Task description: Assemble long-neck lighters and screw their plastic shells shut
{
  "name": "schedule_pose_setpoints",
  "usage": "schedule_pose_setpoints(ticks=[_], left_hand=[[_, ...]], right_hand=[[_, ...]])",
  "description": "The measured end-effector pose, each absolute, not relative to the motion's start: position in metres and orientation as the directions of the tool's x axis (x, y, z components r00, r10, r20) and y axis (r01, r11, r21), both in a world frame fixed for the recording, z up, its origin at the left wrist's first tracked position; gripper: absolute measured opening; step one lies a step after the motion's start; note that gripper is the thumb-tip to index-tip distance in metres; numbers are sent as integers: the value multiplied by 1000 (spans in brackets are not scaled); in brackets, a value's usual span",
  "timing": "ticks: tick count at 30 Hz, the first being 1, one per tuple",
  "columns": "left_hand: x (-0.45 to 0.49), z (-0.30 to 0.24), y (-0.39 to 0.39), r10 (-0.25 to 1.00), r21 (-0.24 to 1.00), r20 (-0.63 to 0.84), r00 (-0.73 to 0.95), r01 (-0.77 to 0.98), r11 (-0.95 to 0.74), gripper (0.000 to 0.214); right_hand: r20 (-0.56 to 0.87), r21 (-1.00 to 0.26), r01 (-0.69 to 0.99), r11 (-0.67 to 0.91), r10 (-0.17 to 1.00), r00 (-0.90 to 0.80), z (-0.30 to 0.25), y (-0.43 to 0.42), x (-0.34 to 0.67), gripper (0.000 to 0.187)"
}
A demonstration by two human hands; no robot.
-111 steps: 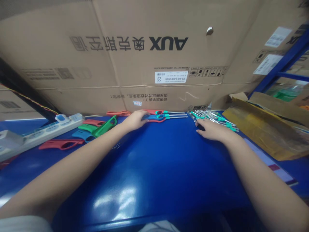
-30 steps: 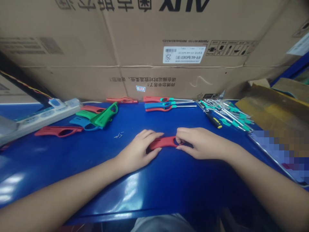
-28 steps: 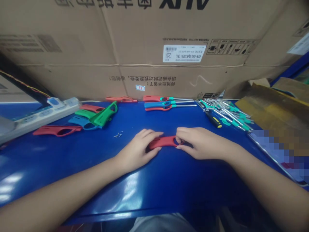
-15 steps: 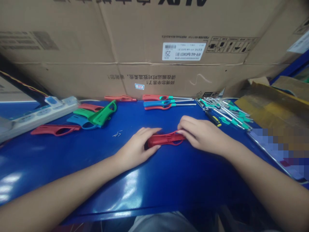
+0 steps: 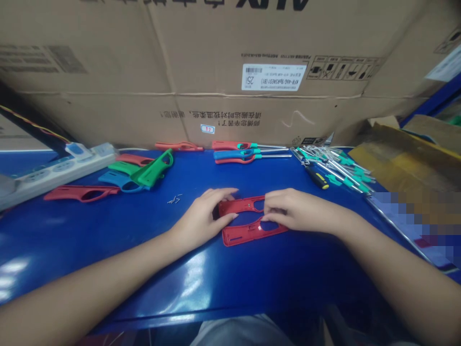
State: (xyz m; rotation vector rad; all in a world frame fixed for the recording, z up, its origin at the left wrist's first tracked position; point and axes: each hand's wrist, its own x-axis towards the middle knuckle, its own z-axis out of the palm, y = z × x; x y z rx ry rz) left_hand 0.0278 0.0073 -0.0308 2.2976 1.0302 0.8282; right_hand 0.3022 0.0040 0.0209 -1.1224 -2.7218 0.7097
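Two halves of a red lighter casing lie side by side in front of me, with their hollow inner faces showing. My left hand (image 5: pixel 205 211) is closed around the left end of the far casing half (image 5: pixel 243 205), its thumb on the near side. The fingers of my right hand (image 5: pixel 300 210) curl over that half's right end, hiding it. Its thumb rests by the finger loop of the near casing half (image 5: pixel 242 233), which lies on the blue table (image 5: pixel 201 283). A small white piece shows beside this loop.
Several red, green and blue casings (image 5: pixel 153 170) lie left, beside a white power strip (image 5: pixel 61 168). Small pins (image 5: pixel 174 198) are on the table. Gas lighters (image 5: pixel 234 154) lie along the cardboard (image 5: pixel 180 72). Right are metal tubes with green parts (image 5: pixel 342 168) and a screwdriver (image 5: pixel 317 177).
The red casing was together between my hands. Now it is parted into two halves, one lying nearer to me. My right hand has shifted slightly toward me.
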Motion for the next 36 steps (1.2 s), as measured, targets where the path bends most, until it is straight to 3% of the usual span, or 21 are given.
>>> schedule_pose_setpoints(ticks=[4,10,18,28,36], left_hand=[[29,-28,7,785,638,340,518,486,-597,47],[30,-14,-4,726,526,429,537,505,-684,33],[31,-12,-10,695,400,263,669,580,-710,29],[19,-12,16,681,483,307,664,508,-713,19],[21,-13,12,676,456,311,668,520,-723,33]], right_hand=[[-64,-387,686,616,725,-686,17,7,303,25],[-5,-302,679,669,711,-703,18,5,304,13],[-25,-297,663,687,689,-725,17,4,302,11],[13,-271,644,716,672,-741,13,3,298,11],[46,-277,640,717,675,-737,10,6,297,13]])
